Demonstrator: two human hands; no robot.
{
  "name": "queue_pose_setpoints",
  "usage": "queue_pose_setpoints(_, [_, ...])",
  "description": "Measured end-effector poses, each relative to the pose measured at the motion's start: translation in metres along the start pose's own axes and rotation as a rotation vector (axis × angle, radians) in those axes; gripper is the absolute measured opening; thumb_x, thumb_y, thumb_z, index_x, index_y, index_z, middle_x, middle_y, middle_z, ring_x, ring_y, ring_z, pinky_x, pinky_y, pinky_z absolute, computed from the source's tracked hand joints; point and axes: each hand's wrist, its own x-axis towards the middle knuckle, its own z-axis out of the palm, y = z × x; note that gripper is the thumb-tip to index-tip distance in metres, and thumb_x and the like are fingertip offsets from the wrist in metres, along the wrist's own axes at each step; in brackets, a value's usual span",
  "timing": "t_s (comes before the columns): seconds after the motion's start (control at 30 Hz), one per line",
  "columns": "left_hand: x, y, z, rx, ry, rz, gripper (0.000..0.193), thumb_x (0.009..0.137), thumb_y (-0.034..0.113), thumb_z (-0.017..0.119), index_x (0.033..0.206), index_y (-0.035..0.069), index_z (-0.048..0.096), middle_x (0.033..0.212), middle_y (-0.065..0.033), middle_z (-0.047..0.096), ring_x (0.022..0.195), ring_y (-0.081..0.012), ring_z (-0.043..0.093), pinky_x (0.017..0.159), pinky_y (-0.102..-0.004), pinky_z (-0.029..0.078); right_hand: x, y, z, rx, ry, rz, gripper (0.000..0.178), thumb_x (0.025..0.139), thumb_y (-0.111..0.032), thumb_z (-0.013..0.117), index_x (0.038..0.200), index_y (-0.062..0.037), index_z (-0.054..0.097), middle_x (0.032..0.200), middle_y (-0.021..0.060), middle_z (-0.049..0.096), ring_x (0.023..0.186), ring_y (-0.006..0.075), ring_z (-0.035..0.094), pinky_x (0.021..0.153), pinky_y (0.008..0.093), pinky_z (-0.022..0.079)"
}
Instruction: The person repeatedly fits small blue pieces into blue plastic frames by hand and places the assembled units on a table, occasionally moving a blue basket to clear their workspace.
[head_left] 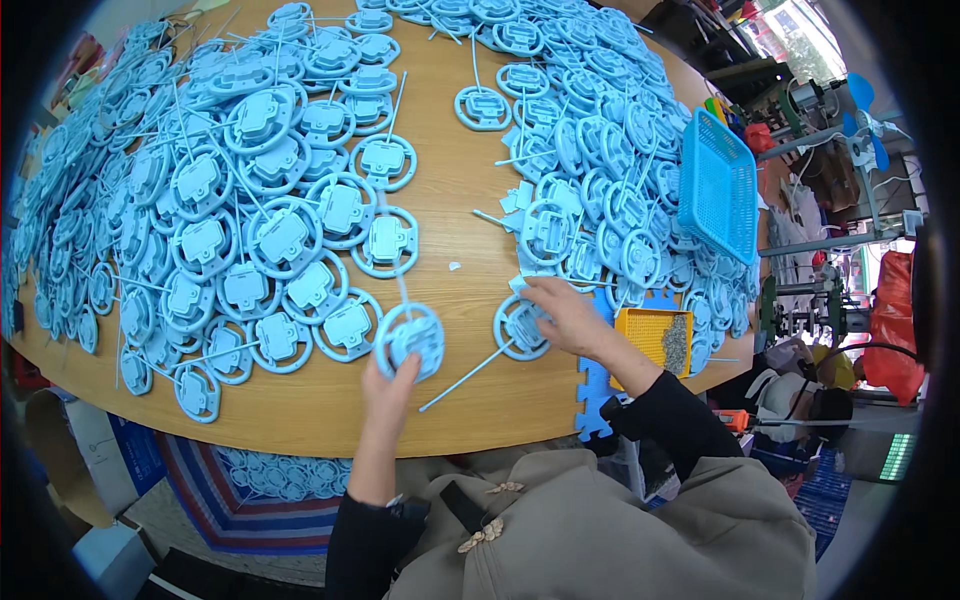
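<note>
My left hand (390, 390) grips a light-blue plastic toy steering wheel (416, 345) by its near edge, the thumb on its face. This wheel is tilted, held at the near side of the table, and looks slightly blurred. A thin pale rod runs up from it. My right hand (565, 315) is closed at the right edge of another blue toy steering wheel (522, 328), whose rod points toward the table's near edge. The fingertips are partly hidden there. Small flat blue pieces (516, 198) lie just beyond that hand.
A large heap of similar wheels (200, 240) covers the left of the wooden table (450, 200); another heap (610, 130) lies right. A yellow tray (640, 335) with small grey metal parts stands on blue foam mats (597, 400). A blue basket (718, 185) sits at the right edge.
</note>
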Motion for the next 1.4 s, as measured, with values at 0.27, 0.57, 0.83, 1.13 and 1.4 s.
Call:
queue_pose_setpoints(0.27, [-0.043, 0.029, -0.056, -0.267, 0.02, 0.003, 0.05, 0.085, 0.004, 0.058, 0.132, -0.001, 0.042, 0.123, -0.0096, 0.054, 0.108, -0.0175, 0.055, 0.092, -0.0328, 0.045, 0.01, -0.002, -0.001, 0.032, 0.006, 0.364, 0.035, 0.077, -0.027, 0.067, 0.105, -0.0063, 0.062, 0.099, 0.0137, 0.061, 0.095, 0.0321, 0.059, 0.079, 0.0403, 0.049])
queue_pose_setpoints(0.57, [-0.067, 0.035, -0.07, -0.326, -0.056, -0.033, 0.043, 0.089, 0.011, 0.056, 0.129, 0.002, 0.042, 0.121, -0.0112, 0.056, 0.11, -0.0219, 0.057, 0.093, -0.0391, 0.048, -0.05, -0.023, 0.05, 0.214, 0.311, 0.597, 0.04, 0.078, -0.021, 0.067, 0.113, -0.0061, 0.056, 0.1, 0.0152, 0.058, 0.095, 0.0348, 0.058, 0.078, 0.044, 0.048])
queue_pose_setpoints(0.83, [-0.077, 0.017, -0.069, -0.302, -0.204, -0.267, 0.04, 0.087, 0.005, 0.058, 0.125, 0.005, 0.047, 0.117, -0.0106, 0.058, 0.104, -0.0217, 0.06, 0.088, -0.0375, 0.051, -0.072, -0.011, 0.052, 0.097, 0.396, 0.713, 0.033, 0.077, -0.021, 0.067, 0.105, -0.0055, 0.061, 0.101, 0.0156, 0.06, 0.093, 0.0354, 0.058, 0.077, 0.0434, 0.048])
queue_pose_setpoints(1.13, [-0.061, 0.021, -0.017, -0.239, -0.314, -0.291, 0.043, 0.087, 0.007, 0.061, 0.126, 0.006, 0.046, 0.113, -0.0063, 0.058, 0.102, -0.0173, 0.059, 0.086, -0.0328, 0.05, -0.079, -0.006, 0.069, 0.228, 0.541, 0.565, 0.025, 0.075, -0.02, 0.069, 0.093, -0.0035, 0.065, 0.089, 0.0132, 0.064, 0.083, 0.0312, 0.061, 0.069, 0.0416, 0.049])
queue_pose_setpoints(1.4, [-0.042, 0.01, 0.014, -0.189, -0.296, -0.26, 0.044, 0.089, 0.008, 0.057, 0.131, 0.012, 0.042, 0.117, -0.0076, 0.057, 0.106, -0.0208, 0.058, 0.087, -0.0397, 0.05, -0.059, -0.114, 0.023, 0.699, 0.579, 0.299, 0.023, 0.077, -0.011, 0.068, 0.098, -0.002, 0.065, 0.087, 0.0132, 0.064, 0.077, 0.0244, 0.062, 0.069, 0.0348, 0.049])
